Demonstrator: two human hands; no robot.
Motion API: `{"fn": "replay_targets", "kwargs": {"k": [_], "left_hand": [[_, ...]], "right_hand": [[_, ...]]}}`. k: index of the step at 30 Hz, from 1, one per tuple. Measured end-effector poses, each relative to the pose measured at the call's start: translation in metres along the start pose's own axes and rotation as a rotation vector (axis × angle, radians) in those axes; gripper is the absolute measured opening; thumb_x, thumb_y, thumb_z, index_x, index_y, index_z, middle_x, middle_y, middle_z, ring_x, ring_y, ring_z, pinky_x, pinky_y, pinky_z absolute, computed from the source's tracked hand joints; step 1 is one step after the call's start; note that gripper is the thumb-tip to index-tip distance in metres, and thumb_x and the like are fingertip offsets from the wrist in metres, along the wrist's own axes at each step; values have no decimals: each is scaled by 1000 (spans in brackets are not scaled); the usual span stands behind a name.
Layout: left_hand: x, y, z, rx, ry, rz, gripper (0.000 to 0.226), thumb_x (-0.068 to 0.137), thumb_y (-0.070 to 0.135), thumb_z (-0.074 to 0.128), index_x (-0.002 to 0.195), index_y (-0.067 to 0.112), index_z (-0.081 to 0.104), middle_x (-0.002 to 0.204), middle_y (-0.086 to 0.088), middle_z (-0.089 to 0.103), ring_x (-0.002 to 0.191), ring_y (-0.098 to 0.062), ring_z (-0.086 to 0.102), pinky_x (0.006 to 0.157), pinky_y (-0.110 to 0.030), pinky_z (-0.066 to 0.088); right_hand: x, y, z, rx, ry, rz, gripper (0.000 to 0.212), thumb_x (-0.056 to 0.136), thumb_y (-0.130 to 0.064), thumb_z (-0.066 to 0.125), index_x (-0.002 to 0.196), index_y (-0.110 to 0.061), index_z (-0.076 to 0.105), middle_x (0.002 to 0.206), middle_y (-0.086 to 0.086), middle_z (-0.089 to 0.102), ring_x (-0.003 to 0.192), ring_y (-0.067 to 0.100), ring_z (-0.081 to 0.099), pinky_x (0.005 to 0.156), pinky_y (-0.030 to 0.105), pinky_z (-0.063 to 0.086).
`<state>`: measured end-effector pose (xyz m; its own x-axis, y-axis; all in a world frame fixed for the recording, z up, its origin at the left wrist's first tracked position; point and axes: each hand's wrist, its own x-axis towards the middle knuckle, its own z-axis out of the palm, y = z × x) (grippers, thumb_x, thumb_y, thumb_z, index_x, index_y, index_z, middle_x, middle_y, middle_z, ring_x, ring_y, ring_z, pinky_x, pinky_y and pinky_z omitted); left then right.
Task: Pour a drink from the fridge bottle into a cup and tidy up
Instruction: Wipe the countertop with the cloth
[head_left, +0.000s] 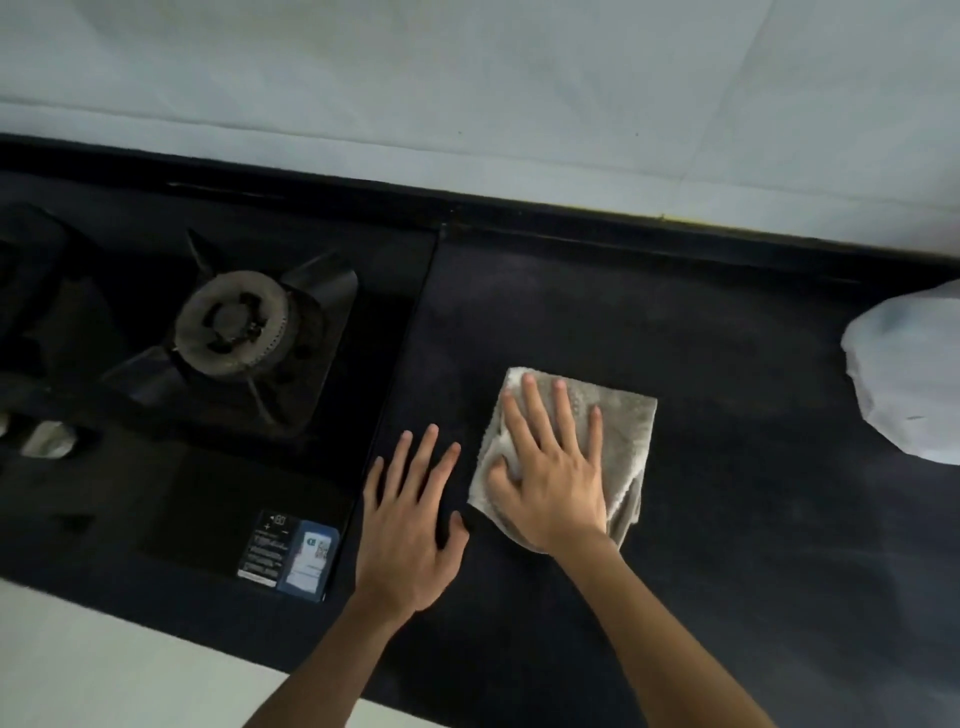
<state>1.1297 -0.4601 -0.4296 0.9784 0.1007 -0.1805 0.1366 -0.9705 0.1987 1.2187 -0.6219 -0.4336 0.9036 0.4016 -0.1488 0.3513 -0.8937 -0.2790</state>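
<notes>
Fingers (537, 415) spread, right hand (558, 478) presses cloth (623, 421), left hand (410, 525) flat beside it.

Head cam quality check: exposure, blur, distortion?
Head view: dim and low contrast, so the black countertop and stove burner nearly merge; the counter's back edge bows slightly from wide-angle distortion; the pale object at the right edge is soft and cropped; left hand, right hand and grey cloth read fairly sharp.

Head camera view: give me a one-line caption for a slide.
Right hand presses a grey cloth flat on the dark countertop beside a gas hob, left hand open alongside.
</notes>
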Motion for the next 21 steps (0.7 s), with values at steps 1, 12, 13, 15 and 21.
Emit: {"fn": "replay_targets", "kwargs": {"k": [1, 12, 13, 15, 21], "left_hand": [[1, 0, 0, -5, -1, -3, 72, 86, 39, 43, 155, 28, 28, 168, 4, 7, 155, -19, 2, 122, -52, 16], [2, 1, -2, -44, 1, -13, 74, 83, 35, 49, 154, 28, 32, 167, 5, 11, 155, -19, 6, 122, -50, 16], [2, 1, -2, -39, -4, -16, 74, 83, 36, 49, 154, 28, 31, 167, 5, 11, 155, -19, 5, 122, -50, 16], [2, 1, -2, -46, -9, -22, 75, 83, 36, 49, 155, 29, 30, 167, 6, 10, 155, -18, 4, 122, -50, 16], [2, 0, -1, -56, 19, -12, 75, 83, 36, 49, 155, 29, 29, 167, 7, 10, 155, -18, 6, 121, -47, 13]], "right_hand": [[12, -2, 0, -2, 0, 4, 72, 94, -52, 26, 158, -26, 3, 166, -4, -10, 151, 23, -19, 119, 60, -6], [172, -32, -12, -95, -18, -192, 74, 94, -54, 16, 158, -20, 5, 166, 2, -4, 151, 30, -13, 116, 65, -5], [181, -34, -13, -93, -15, -185, 74, 94, -54, 16, 158, -20, 4, 166, 2, -5, 151, 30, -14, 116, 65, -6], [196, -40, -14, -85, -11, -165, 74, 94, -53, 16, 158, -19, 3, 166, 2, -5, 151, 31, -14, 116, 65, -6], [218, -49, -19, -88, -16, -138, 74, 94, -52, 16, 158, -18, 2, 166, 3, -6, 151, 31, -14, 115, 67, -5]]}}
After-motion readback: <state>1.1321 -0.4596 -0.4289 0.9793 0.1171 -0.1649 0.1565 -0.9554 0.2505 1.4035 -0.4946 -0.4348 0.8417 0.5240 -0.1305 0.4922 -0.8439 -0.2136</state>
